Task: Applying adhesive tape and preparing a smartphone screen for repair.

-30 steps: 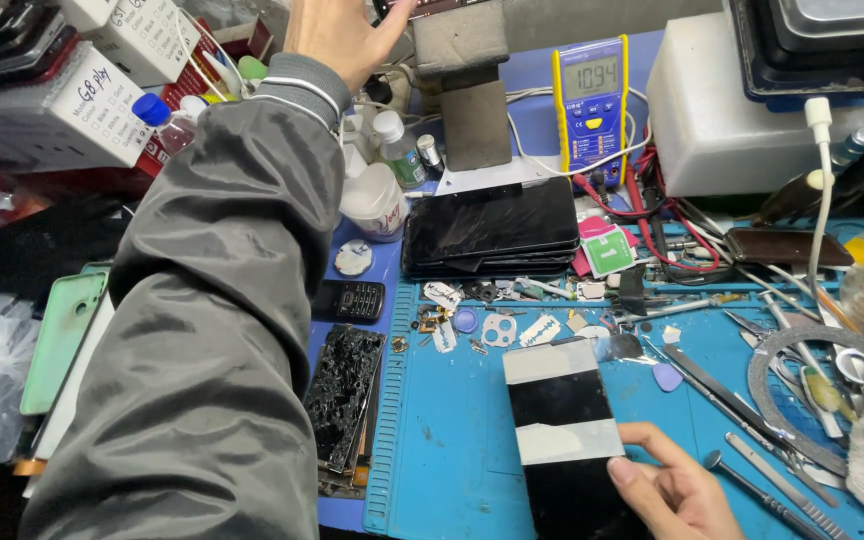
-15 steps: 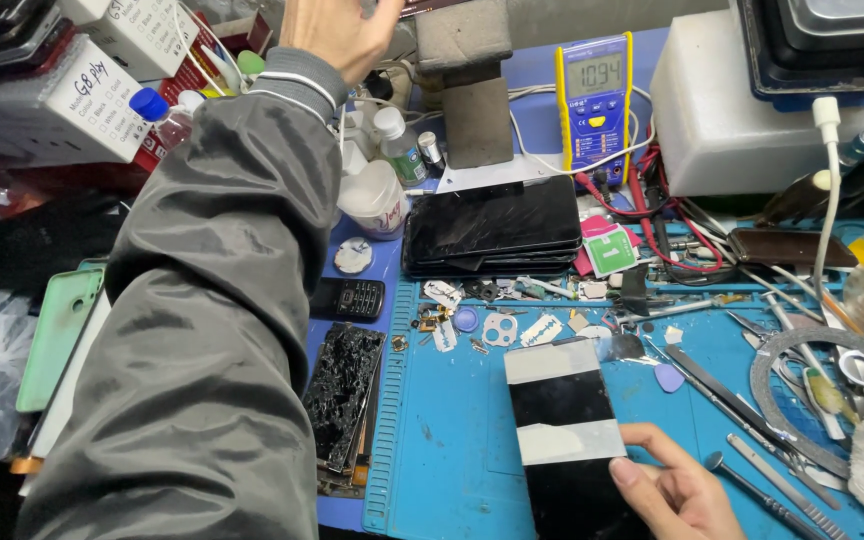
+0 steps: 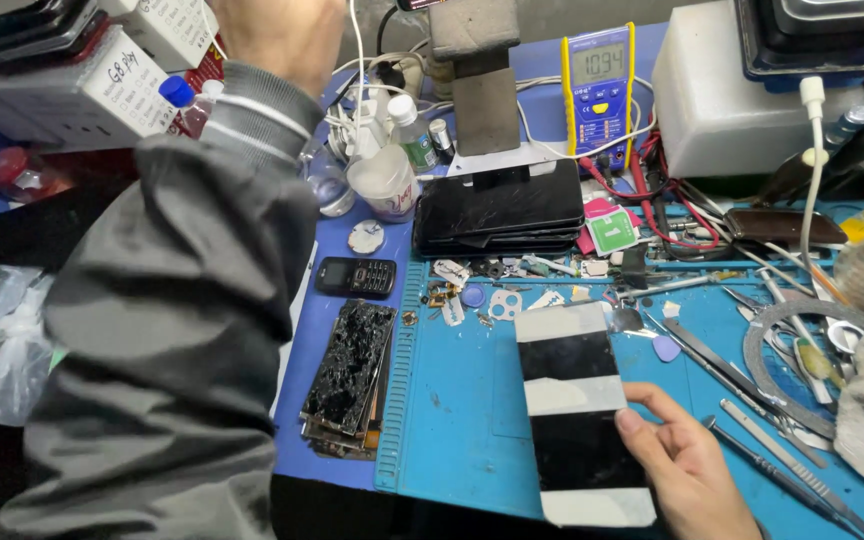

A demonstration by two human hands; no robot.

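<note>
A flat rectangular phone screen panel with alternating black and pale grey bands is held at its right edge by the right hand, the thumb laid on its face and the fingers curled under it; the panel lies low over the blue silicone work mat, near the front edge of the bench; the left hand is raised to the far left of the bench, at the top of the frame, at the end of a grey jacket sleeve, and whether it is spread or closed on anything cannot be told, as its fingers are cut off by the frame; one white plastic cup is seen behind the mat, its contents hidden; two small clear bottles are counted beside it, one with a white cap and one with a blue cap, their contents not discernible; one large white plastic box stands at the far right with dark trays stacked on its top; one stack of dark phone screens rests at the foot of a grey stand; one pile of shattered black glass panels lies at the mat's left edge; one small black keypad phone lies just behind that pile; one blue and yellow multimeter stands upright at the back; several metal tweezers are spread to the right of the panel, their number unclear.
</note>
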